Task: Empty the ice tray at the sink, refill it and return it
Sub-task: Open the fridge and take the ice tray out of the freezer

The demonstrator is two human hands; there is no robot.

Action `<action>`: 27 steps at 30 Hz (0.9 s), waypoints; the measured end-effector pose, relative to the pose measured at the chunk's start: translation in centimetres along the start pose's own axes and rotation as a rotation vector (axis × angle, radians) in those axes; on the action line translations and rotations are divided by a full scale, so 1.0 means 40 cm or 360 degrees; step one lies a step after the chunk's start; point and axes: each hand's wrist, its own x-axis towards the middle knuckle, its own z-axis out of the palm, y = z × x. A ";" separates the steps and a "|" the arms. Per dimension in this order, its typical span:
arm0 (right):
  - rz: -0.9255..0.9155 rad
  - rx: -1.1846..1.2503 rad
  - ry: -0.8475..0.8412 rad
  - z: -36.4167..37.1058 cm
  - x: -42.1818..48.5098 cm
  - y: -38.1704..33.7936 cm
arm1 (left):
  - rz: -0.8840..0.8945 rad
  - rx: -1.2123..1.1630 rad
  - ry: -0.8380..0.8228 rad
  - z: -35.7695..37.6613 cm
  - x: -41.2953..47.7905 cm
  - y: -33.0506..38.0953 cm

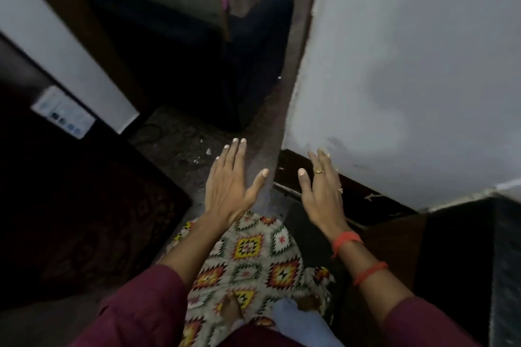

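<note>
Maroon sleeves (135, 310) frame the bottom of the view, and under them hangs a cream garment with red, yellow and green diamond patterning (251, 256). Out in front, the left hand (229, 183) is spread flat with nothing in it, and the right hand (321, 189), wearing a gold ring and orange wrist threads, is likewise splayed and empty. Beyond lie grey floor (180, 146) and a white wall (408, 65); no ice tray anywhere in sight.
</note>
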 end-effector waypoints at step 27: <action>-0.1034 0.0119 -0.0960 0.621 -0.209 -0.745 | -0.1172 0.0125 0.0621 -0.387 -0.503 -0.704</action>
